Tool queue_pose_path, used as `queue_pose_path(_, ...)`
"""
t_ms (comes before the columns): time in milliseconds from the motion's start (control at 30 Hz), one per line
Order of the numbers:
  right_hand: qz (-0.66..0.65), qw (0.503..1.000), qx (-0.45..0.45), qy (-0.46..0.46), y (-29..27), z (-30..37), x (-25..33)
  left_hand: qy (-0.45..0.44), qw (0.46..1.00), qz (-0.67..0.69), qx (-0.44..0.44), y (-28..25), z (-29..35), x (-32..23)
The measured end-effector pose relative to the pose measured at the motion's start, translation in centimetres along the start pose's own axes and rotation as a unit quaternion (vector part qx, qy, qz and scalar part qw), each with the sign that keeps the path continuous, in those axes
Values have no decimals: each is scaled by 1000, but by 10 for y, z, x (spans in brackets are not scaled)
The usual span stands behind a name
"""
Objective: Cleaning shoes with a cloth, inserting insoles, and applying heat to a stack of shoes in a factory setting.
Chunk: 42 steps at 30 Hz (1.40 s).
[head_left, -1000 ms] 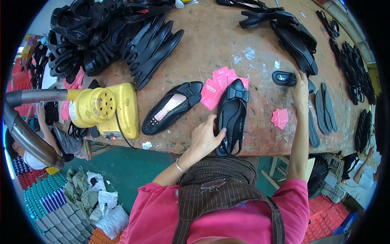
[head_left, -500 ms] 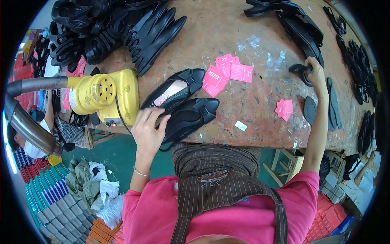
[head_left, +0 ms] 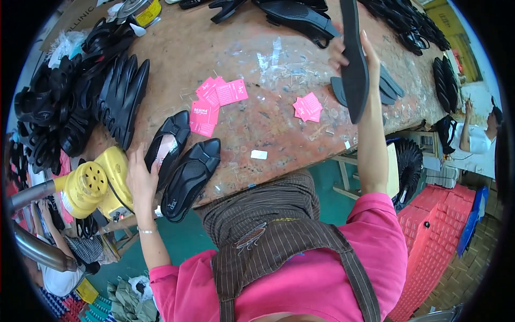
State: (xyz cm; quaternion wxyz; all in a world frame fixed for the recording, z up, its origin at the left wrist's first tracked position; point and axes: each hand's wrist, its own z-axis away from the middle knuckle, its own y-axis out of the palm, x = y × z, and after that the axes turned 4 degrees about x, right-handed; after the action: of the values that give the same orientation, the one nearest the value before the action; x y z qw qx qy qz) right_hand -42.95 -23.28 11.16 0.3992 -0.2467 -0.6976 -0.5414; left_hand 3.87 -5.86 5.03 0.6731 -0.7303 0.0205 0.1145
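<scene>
My right hand (head_left: 370, 59) grips a black shoe (head_left: 355, 80) held up above the table, its long dark sole showing. The fingers wrap round it on one side, the thumb on the other; its upper is hidden. My left hand (head_left: 141, 177) has its fingers loosely stretched and thumb apart, beside a pair of black flats with bows. One black flat (head_left: 170, 140) lies nearest the hand with a pale patch inside. The other black flat (head_left: 192, 180) lies at the table's front edge, insole up. Whether my left fingertips touch the nearer flat is hard to tell.
A yellow blower (head_left: 104, 180) with a grey hose stands at the left. Black sandals (head_left: 115, 102) are heaped behind it. Pink tags (head_left: 206, 110) and more pink tags (head_left: 308, 107) lie mid-table. Grey insoles (head_left: 389, 88) lie under my right forearm; more black shoes (head_left: 298, 19) sit at the back.
My right hand has lifted the black shoe off the table and turned it so its sole shows. The view has swung right. My left hand stays by the flats, its fingers straighter.
</scene>
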Motion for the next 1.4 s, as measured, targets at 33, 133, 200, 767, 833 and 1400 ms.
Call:
queue_pose_path(33, -15, 1000, 9, 20, 9, 9, -6, -21, 999, 18, 31, 12, -3, 12)
queue_pose_path(133, -82, 993, 63, 64, 14, 30, -18, -32, 998, -1, 58, 17, -14, 32)
queue_pose_path(200, -65, 995, -61, 54, 31, 44, -26, 26, 994, 9, -103, -4, -8, 13)
queue_pose_path(767, 517, 849, 66, 87, 55, 125, -66, 269, 947, 93, 150, 46, 9, -92)
queue_pose_path(833, 661, 717, 216, -41, 86, 121, -86, 235, 945, 151, 171, 47, 7, -78)
queue_pose_path(1400, 562, 780, 271, -44, 157, 108, -220, -183, 953, 230, -77, 55, 132, -90)
